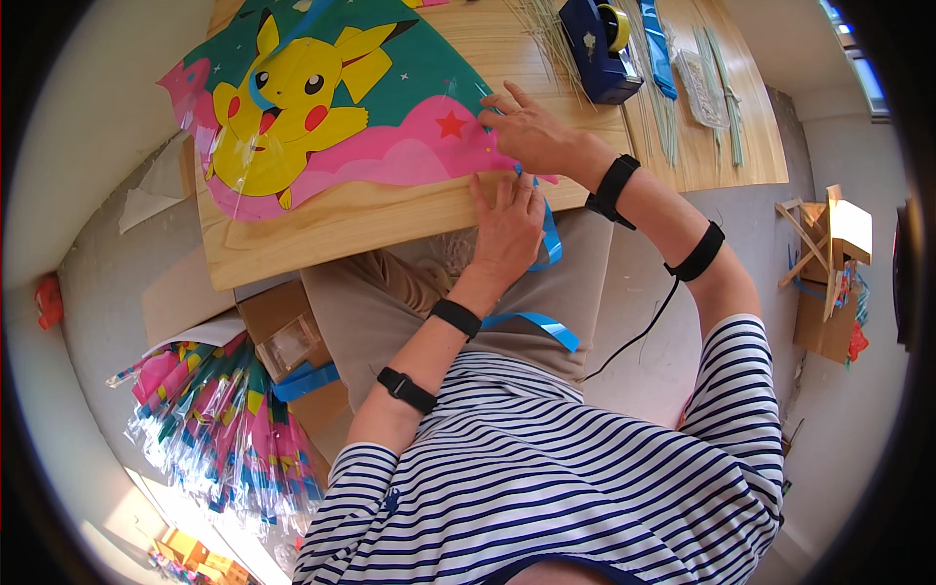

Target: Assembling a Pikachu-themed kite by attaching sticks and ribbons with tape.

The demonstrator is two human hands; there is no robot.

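A colourful plastic kite sheet (pixel 331 97) with a yellow cartoon figure on green and pink lies flat on the wooden table (pixel 322 229). My right hand (pixel 526 132) rests flat on the sheet's pink corner, fingers spread. My left hand (pixel 507 229) presses at the table's near edge just below that corner, fingers on a blue ribbon (pixel 551 239). The ribbon hangs down over my lap to a loose end (pixel 541 327). Whether either hand pinches the ribbon is hidden by the fingers.
A dark blue tape dispenser (pixel 600 44) stands at the back of the table beside thin sticks (pixel 673 107) and a clear packet (pixel 702 88). A bundle of wrapped kites (pixel 219 429) lies on the floor at left, by a cardboard box (pixel 283 331). More cardboard (pixel 829 283) at right.
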